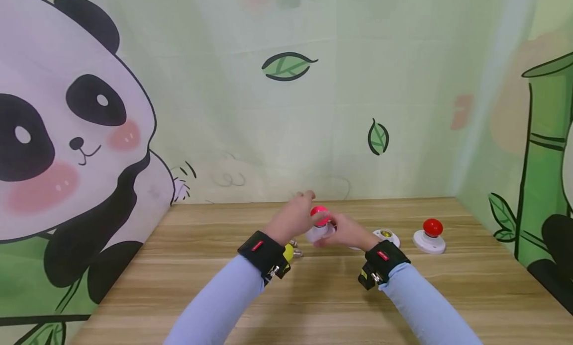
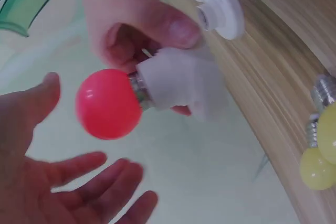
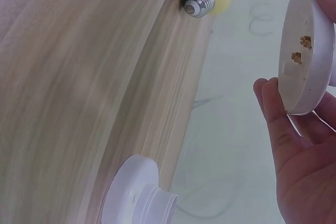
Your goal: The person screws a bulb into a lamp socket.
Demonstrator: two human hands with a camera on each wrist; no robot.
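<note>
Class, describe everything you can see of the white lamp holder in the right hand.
The lamp holder is white and looks plastic: a round base with two brass-coloured fittings underneath, and a cylindrical socket. The right hand grips it, tilted, off the table. A red bulb sits in the socket, some metal thread showing.

Head view: the left hand (image 1: 291, 218) partly covers the left red bulb (image 1: 319, 210). The left strap (image 1: 261, 253) hides part of the yellow bulbs (image 1: 289, 252); the right wrist overlaps the middle socket (image 1: 394, 237). Strap label (image 1: 257, 245) text: too small to read. Left wrist view: right hand (image 2: 128, 11) blurred; left hand cut off at left. Right wrist view: right edge cuts off the held socket (image 3: 310, 64).
</note>
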